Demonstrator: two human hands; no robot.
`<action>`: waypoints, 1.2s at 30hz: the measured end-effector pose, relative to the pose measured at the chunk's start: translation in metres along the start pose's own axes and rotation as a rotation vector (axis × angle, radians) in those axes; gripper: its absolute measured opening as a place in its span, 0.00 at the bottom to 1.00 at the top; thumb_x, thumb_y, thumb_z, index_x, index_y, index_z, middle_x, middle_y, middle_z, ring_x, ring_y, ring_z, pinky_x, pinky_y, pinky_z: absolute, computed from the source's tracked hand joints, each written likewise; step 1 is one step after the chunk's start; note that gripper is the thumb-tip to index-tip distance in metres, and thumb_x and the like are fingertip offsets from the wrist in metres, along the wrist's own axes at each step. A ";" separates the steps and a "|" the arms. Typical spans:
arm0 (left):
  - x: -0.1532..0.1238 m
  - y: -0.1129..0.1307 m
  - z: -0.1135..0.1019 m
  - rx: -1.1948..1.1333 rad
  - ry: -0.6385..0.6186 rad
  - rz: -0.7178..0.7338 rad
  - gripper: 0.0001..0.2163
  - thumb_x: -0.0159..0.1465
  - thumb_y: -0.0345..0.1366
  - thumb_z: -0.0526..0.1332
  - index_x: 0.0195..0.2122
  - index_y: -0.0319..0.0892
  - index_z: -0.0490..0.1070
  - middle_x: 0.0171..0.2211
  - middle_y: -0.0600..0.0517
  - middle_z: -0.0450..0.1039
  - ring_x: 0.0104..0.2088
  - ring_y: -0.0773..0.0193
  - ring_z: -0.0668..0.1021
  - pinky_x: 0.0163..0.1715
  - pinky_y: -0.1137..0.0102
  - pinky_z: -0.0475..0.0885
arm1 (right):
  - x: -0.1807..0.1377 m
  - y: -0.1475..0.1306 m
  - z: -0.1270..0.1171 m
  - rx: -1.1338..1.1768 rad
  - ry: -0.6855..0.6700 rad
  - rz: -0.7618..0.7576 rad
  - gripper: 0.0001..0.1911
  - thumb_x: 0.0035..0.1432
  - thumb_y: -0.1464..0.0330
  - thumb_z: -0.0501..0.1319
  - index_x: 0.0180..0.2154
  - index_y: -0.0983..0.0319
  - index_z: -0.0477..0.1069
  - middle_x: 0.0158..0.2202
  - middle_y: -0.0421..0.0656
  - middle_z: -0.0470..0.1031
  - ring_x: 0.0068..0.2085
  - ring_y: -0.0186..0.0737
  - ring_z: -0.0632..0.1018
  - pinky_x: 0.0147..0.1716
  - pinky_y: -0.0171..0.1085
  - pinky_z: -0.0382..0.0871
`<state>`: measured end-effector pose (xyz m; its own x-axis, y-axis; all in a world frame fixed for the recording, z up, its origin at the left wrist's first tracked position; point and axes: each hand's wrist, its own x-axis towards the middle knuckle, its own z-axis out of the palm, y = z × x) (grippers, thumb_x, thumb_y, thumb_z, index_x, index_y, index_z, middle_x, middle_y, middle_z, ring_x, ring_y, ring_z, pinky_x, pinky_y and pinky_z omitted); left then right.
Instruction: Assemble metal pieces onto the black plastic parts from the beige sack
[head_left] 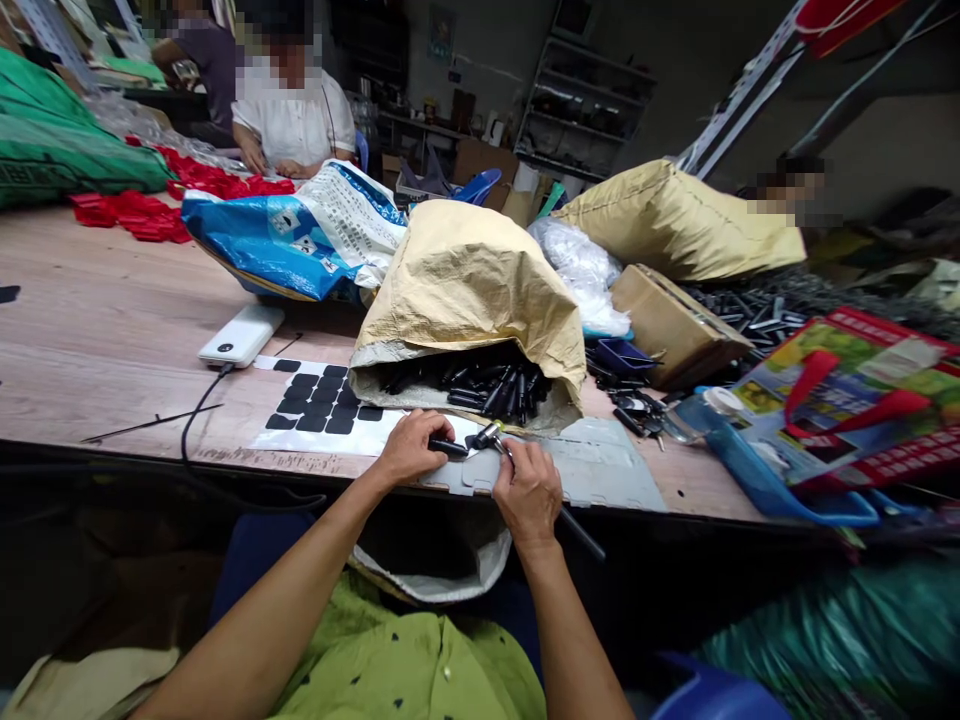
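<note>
Leaf-green shirt cloth is closest, and just beyond it a lap sack gapes below the near edge of the wooden table, its inside too dark for me to read. Past that, the worker's left hand pinches one black cylindrical piece, while the right hand is closed round a small hammer, its metal head near the piece's right end; whether they touch, I cannot tell. Both are at the grey plate along the near edge.

By my reckoning this one piece is partway through its handling, and plenty remains about: the tan woven sack just beyond the hands lies open, crowded with black pieces. Which of those are finished and which are waiting, I cannot judge. To the left, a white sheet carries rows of black pads, part of it bare.
</note>
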<state>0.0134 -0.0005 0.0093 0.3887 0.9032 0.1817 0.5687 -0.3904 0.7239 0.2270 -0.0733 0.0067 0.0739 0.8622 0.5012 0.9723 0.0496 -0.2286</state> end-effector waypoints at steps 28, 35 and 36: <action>-0.004 0.003 0.000 0.028 -0.012 0.013 0.11 0.49 0.31 0.66 0.35 0.45 0.79 0.37 0.54 0.79 0.41 0.57 0.73 0.44 0.64 0.66 | -0.006 -0.002 0.005 -0.097 0.042 -0.023 0.14 0.66 0.70 0.57 0.51 0.58 0.74 0.40 0.45 0.73 0.42 0.45 0.69 0.40 0.40 0.58; -0.011 0.013 -0.003 -0.065 -0.046 0.057 0.08 0.53 0.36 0.70 0.35 0.44 0.79 0.35 0.53 0.79 0.40 0.59 0.75 0.45 0.65 0.67 | -0.006 -0.002 0.005 -0.108 0.047 -0.025 0.14 0.66 0.70 0.57 0.51 0.58 0.74 0.40 0.45 0.72 0.42 0.45 0.68 0.40 0.40 0.58; -0.016 0.019 -0.004 -0.119 -0.082 0.078 0.08 0.56 0.37 0.69 0.36 0.43 0.79 0.35 0.52 0.79 0.39 0.59 0.75 0.44 0.66 0.68 | -0.006 -0.002 0.005 -0.109 0.043 -0.024 0.14 0.66 0.70 0.57 0.51 0.58 0.74 0.40 0.45 0.72 0.42 0.45 0.68 0.40 0.40 0.58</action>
<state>0.0153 -0.0222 0.0228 0.4887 0.8517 0.1889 0.4467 -0.4303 0.7844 0.2238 -0.0758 0.0003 0.0578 0.8389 0.5412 0.9921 0.0123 -0.1250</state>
